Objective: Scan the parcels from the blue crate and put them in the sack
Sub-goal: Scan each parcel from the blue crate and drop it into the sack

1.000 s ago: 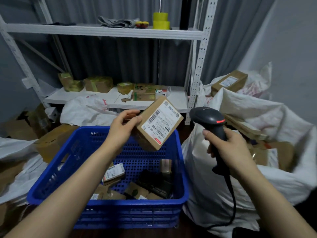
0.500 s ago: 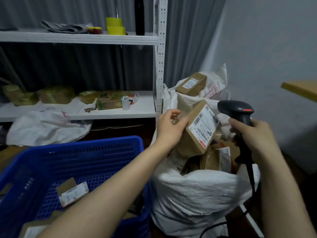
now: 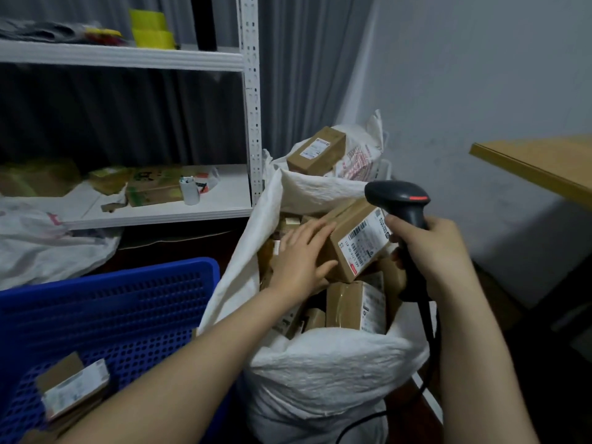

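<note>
A white sack [image 3: 320, 366] is seen standing open, filled close to its rim with brown boxes [image 3: 352, 302]. At the top of the pile, near the sack's far right edge, a parcel [image 3: 358, 241] is lying tilted, its white barcode label turned up and to the right. The left hand [image 3: 299, 256] is laid against the parcel's bare brown left side, with fingers straight and spread and the thumb towards its lower edge; nothing is gripped. The right hand [image 3: 432, 251] is closed round the handle of a black scanner [image 3: 395, 197]. The scanner is held upright just beside the parcel's right edge, its head above the parcel's upper right corner. A black cable [image 3: 427, 318] is seen hanging from the handle down the sack's right side.

A blue crate [image 3: 121, 302] is placed just beside the sack's left side, and a second parcel [image 3: 75, 387] is lying in its near left corner. Behind the sack, a rear sack [image 3: 362, 155] is topped by a carton [image 3: 315, 150]. Behind the crate, a white shelf [image 3: 153, 209] is loaded with a green-printed pack [image 3: 153, 190], and yellow tape rolls [image 3: 150, 32] are set on its upper board. A table [image 3: 538, 165] edge is seen at the right.
</note>
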